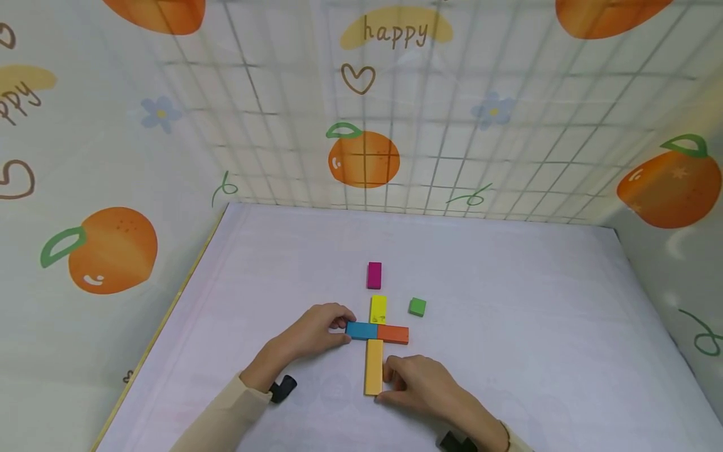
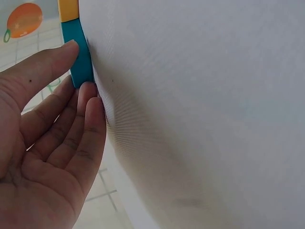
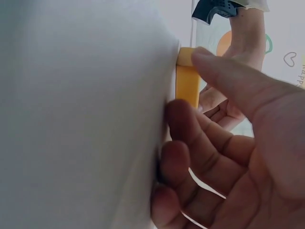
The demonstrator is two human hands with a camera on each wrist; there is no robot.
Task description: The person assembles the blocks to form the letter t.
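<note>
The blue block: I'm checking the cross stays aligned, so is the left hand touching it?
Touching. In the left wrist view the left hand has thumb and fingertips pressed against the blue block.

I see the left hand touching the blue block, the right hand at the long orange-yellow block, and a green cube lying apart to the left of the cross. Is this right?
Not quite. In the head view the green cube lies apart to the right of the cross, not the left. The rest holds: the left hand touches the blue block, and the right hand is at the long orange-yellow block.
</note>
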